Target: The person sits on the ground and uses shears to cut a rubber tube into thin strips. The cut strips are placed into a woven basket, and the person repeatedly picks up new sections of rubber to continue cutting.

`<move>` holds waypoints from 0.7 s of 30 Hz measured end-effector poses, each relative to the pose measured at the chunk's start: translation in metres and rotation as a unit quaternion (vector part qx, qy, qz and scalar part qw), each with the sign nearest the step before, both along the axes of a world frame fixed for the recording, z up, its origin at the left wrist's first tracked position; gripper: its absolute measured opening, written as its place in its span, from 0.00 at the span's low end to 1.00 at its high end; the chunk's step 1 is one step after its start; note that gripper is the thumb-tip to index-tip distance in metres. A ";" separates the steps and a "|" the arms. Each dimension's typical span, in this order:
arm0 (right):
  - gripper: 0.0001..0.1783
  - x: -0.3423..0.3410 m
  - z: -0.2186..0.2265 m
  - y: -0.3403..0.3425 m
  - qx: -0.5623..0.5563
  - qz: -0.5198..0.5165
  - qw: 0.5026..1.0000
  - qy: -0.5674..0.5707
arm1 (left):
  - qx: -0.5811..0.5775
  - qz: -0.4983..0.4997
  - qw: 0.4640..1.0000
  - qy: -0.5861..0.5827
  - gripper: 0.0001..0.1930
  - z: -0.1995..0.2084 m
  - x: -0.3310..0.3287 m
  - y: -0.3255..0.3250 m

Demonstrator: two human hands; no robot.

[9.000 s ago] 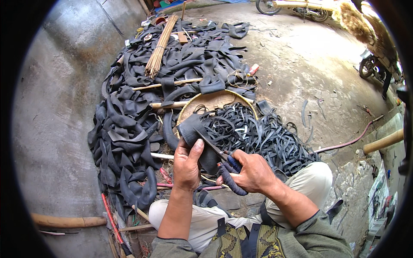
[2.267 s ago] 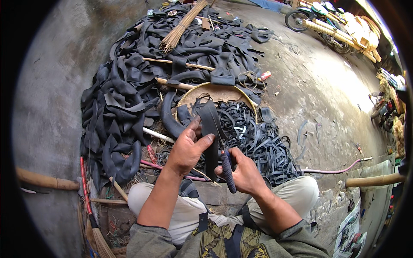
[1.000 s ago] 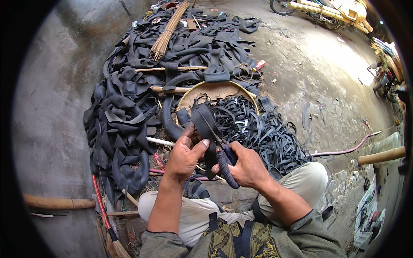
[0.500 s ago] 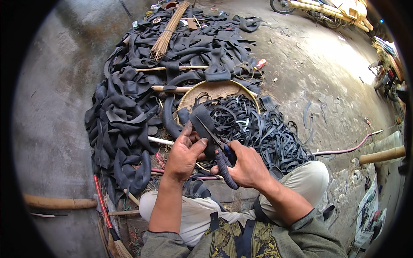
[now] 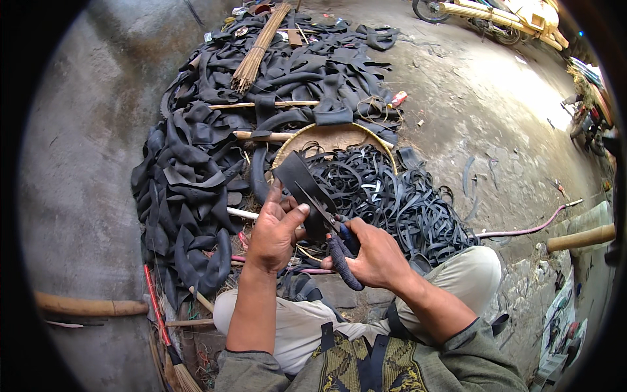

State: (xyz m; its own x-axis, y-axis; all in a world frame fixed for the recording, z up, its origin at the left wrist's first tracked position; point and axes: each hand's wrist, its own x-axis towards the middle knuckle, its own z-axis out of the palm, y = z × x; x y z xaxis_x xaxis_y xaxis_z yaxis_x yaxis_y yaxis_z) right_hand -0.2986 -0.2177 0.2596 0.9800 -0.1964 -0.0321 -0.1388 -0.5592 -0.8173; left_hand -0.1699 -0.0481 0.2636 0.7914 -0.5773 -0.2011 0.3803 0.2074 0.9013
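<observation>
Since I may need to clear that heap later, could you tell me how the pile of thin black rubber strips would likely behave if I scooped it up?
The pile of thin black rubber strips would probably be floppy: the strips curl and loop loosely. They lie interlaced, so a handful would likely drag neighbours along. Spilling over the woven tray, they seem unlikely to roll, more to sag and slither.

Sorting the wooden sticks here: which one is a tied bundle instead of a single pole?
The bundle of thin sticks at the far end of the black rubber pile; the single poles lie nearer, across the rubber.
</observation>
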 end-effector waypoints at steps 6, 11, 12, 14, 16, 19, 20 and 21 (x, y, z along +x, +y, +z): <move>0.43 0.001 0.002 -0.004 0.003 -0.020 1.000 0.015 | 0.064 -0.022 0.997 -0.026 0.33 -0.003 -0.008 -0.001; 0.40 -0.003 -0.001 -0.001 0.032 -0.015 0.999 0.021 | 0.026 -0.006 0.999 -0.023 0.27 0.005 -0.005 -0.001; 0.40 -0.004 -0.002 -0.001 0.038 -0.008 0.999 0.022 | -0.012 -0.014 0.999 0.035 0.23 0.008 0.002 0.002; 0.40 -0.005 -0.005 0.000 0.032 0.002 0.999 0.007 | -0.024 0.002 1.000 0.006 0.21 0.010 0.005 0.003; 0.41 -0.004 -0.008 0.000 -0.007 0.008 1.000 -0.011 | 0.000 0.009 1.000 -0.023 0.22 0.009 0.004 0.004; 0.43 -0.001 -0.012 -0.003 -0.039 0.012 0.997 -0.071 | 0.023 0.013 0.999 -0.042 0.23 0.006 0.001 0.004; 0.43 0.000 -0.012 -0.004 -0.042 0.015 0.997 -0.067 | 0.030 0.013 0.998 -0.045 0.23 0.005 -0.001 0.004; 0.44 0.000 -0.012 -0.004 -0.045 0.017 0.997 -0.064 | 0.035 0.014 0.998 -0.050 0.23 0.004 -0.001 0.004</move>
State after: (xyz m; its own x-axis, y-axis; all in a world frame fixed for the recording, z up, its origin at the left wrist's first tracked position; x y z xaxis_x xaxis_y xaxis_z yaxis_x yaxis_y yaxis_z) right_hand -0.2985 -0.2218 0.2473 0.9812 -0.1594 0.1093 -0.0169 -0.6339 -0.7733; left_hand -0.1713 -0.0442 0.2680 0.8251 -0.5420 -0.1596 0.2828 0.1516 0.9471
